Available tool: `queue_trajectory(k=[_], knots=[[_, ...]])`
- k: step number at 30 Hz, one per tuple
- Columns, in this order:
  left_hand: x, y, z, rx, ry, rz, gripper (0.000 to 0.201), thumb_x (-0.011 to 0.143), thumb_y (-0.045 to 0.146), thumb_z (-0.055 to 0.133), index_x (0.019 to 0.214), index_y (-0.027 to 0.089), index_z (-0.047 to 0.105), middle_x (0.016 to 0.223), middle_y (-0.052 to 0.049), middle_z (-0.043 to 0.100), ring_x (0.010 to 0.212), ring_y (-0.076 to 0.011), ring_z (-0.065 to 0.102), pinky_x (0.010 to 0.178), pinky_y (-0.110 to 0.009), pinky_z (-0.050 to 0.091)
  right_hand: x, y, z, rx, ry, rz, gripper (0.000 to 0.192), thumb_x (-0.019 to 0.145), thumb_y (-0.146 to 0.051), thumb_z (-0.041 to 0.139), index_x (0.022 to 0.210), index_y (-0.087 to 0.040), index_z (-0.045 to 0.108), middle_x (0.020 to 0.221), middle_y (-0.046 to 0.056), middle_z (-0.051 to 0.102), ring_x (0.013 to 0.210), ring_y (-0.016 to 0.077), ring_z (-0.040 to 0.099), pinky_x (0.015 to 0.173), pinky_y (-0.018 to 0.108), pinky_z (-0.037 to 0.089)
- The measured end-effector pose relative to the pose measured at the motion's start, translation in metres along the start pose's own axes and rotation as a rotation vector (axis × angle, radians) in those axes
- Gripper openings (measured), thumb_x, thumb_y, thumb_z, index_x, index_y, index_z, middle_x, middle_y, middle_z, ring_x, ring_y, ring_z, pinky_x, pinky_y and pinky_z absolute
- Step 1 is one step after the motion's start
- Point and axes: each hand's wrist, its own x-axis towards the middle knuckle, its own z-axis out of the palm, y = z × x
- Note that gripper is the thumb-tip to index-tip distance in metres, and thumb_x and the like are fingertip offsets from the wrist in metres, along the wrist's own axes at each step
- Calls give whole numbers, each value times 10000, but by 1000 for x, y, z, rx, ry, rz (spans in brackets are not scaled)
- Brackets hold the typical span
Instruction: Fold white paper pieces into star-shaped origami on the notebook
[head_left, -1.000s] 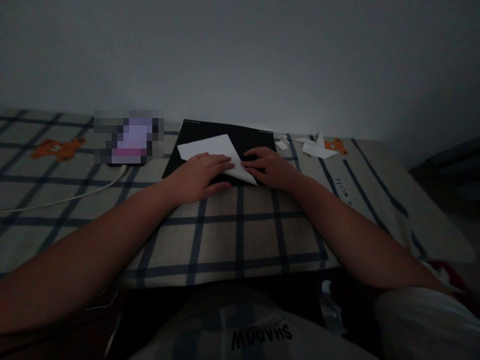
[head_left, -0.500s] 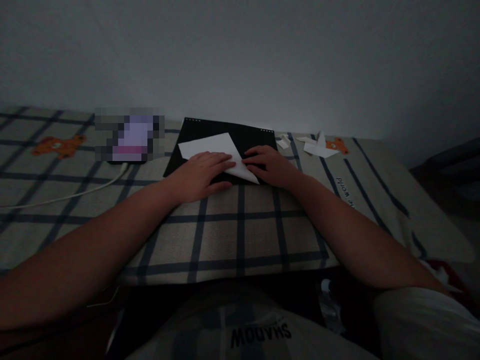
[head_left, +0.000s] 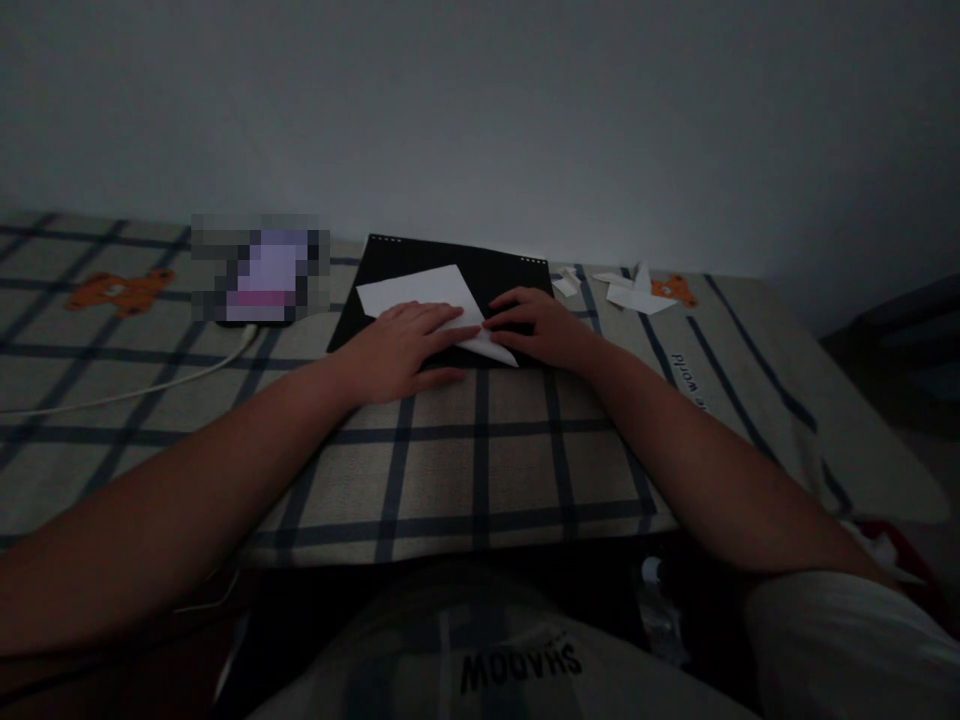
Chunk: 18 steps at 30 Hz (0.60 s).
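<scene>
A folded white paper (head_left: 420,290) lies on a black board (head_left: 499,272) resting on a plaid cloth. My left hand (head_left: 405,345) lies flat on the paper's near part, fingers stretched toward the right. My right hand (head_left: 541,328) presses its fingertips on the paper's pointed right edge, meeting the left fingertips. Both hands press down; neither lifts the sheet.
The plaid cloth (head_left: 480,460) with orange bear prints covers the surface. A blurred-out device (head_left: 259,270) with a white cable (head_left: 127,397) sits at the left. Folded white paper shapes (head_left: 634,293) and small scraps (head_left: 566,284) lie at the back right. A wall stands behind.
Almost nothing moved; my left fingertips slid slightly right along the fold toward my right hand.
</scene>
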Motion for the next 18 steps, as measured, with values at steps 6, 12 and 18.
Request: queue_trajectory(k=[6,12,18], knots=[[0,0,3,-4,-4,0,672,1117,590,460,1659,198,523,1766,-221,402,1612,-433,416,1309,-621,324,0,-1,1,11,11,0,255,975,-321,759,1201,-258,858,1350,117,751,1265,311,672,1126,559,505],[0,0,5,-8,10,0,673,1114,601,461,1661,213,523,1764,-209,412,1606,-430,426,1303,-625,340,1,-1,0,1,1,18,295,982,-322,729,1251,-267,839,1361,110,744,1268,304,665,1138,564,505],[1,-1,7,-11,28,8,687,1102,626,480,1648,214,542,1762,-211,416,1595,-441,439,1296,-646,346,1,-1,1,0,-1,13,275,973,-312,732,1215,-258,851,1356,119,750,1275,327,665,1146,601,490]])
